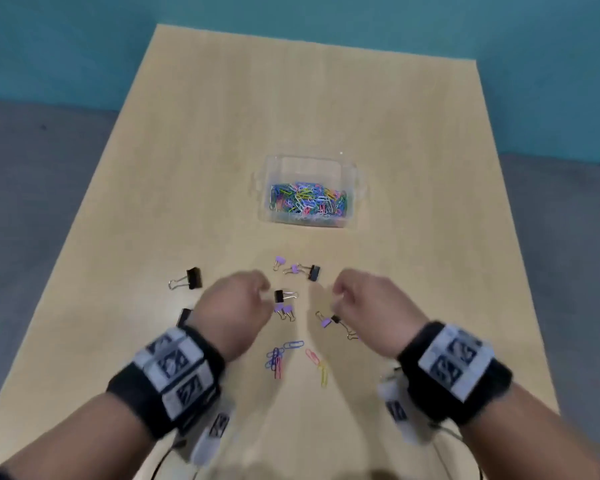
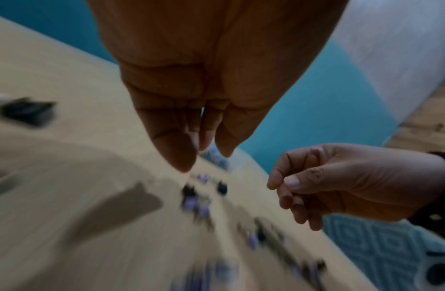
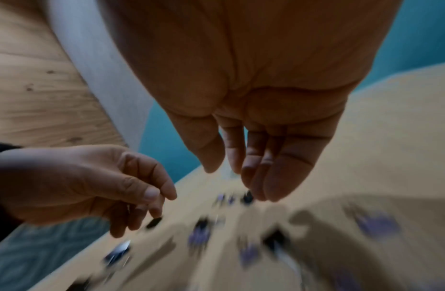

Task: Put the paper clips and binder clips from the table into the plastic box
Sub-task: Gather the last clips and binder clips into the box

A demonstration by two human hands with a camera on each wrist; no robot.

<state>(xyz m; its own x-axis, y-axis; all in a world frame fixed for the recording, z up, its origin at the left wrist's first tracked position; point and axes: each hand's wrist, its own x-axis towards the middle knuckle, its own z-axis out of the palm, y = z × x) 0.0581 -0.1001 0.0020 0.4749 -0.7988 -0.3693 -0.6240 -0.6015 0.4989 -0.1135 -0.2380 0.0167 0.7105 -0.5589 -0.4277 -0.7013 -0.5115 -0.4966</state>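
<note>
Nearside of the plastic box (image 1: pixel 308 192), you are hovering both hands, fingers loosely curled, holding nothing; black binder clip (image 1: pixel 284 295) is lying just beside left hand (image 1: pixel 236 306), handles pointing toward right hand (image 1: pixel 368 306)

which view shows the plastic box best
The head view: the whole plastic box sits sharp mid-table, holding colourful paper clips. The left wrist view shows only a blurred sliver behind the fingers; the right wrist view shows it no better.
</note>
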